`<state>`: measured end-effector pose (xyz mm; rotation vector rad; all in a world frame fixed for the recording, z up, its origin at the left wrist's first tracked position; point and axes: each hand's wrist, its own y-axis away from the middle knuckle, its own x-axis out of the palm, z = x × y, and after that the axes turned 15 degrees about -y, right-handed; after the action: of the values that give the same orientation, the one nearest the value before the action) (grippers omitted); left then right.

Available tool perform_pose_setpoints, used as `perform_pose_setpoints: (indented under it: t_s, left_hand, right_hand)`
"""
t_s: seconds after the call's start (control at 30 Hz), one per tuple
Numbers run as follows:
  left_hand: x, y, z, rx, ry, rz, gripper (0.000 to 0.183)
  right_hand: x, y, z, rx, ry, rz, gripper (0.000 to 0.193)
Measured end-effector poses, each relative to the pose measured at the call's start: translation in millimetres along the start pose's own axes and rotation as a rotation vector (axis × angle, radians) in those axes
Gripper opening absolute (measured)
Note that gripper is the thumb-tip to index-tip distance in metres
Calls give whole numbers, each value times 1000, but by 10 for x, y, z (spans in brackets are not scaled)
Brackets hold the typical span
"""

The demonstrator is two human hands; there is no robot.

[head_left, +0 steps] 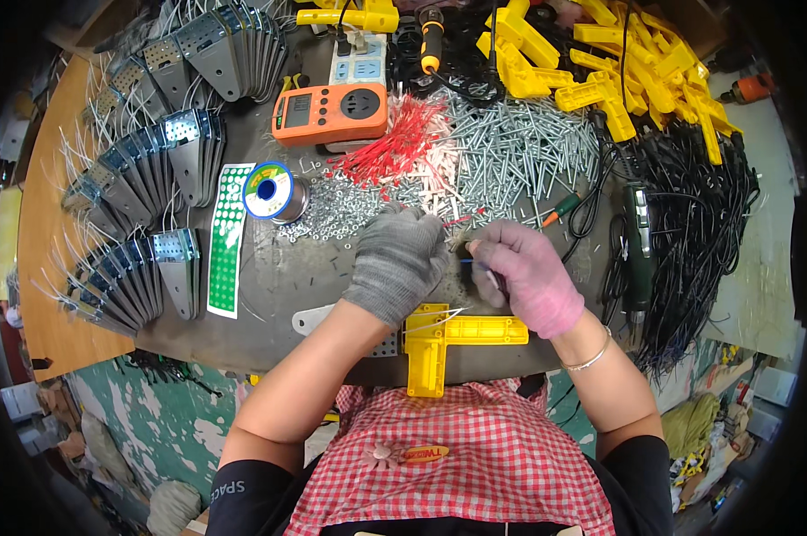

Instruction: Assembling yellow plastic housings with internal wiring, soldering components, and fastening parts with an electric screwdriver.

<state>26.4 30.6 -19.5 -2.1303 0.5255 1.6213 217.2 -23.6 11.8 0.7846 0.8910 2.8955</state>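
My left hand (398,261), in a grey knit glove, is curled closed at the near edge of the small parts; what its fingers hold, if anything, is hidden. Close by on its right, my right hand (530,277) wears a pink and grey glove, with thumb and fingers pinched together. A thin blue piece (467,261) shows at its fingertips, too small to name. Below both hands lies a yellow plastic housing (485,330) with thin white wires (443,319) over it. A grey metal bracket (310,320) lies partly under my left forearm.
Metal brackets (178,263) stand in rows at left, near a green sticker sheet (227,241) and a solder spool (269,190). Ahead are an orange power meter (329,114), red sleeves (393,147) and screws (533,147). At right lie yellow housings (600,94), black cables (689,241) and a screwdriver (637,250).
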Motion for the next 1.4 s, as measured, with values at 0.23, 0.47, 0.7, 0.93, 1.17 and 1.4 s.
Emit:
perform_pose_setpoints:
  t_s: [0.23,0.47,0.7,0.93,1.17,1.4]
  left_hand:
    - [-13,296,-61,8,490,-144,14]
    - [-89,389,-103,53,168,-252,28]
    - [-149,420,-2,-24,337,-263,23]
    - [-205,456,-10,-316,1044,-1,24]
    - [-144,461,-41,-30,471,-222,29]
    - [-168,498,-1,-72,406,-253,26]
  right_hand:
    - [135,49,45,-28,277,-35,16]
    - [141,62,-21,-60,90,12,17]
    - [115,131,18,-163,182,15,12]
    - [164,133,26,-159,162,29,14]
    - [209,145,-10,-211,347,38,14]
    - [154,184,14,-217,303,21,16]
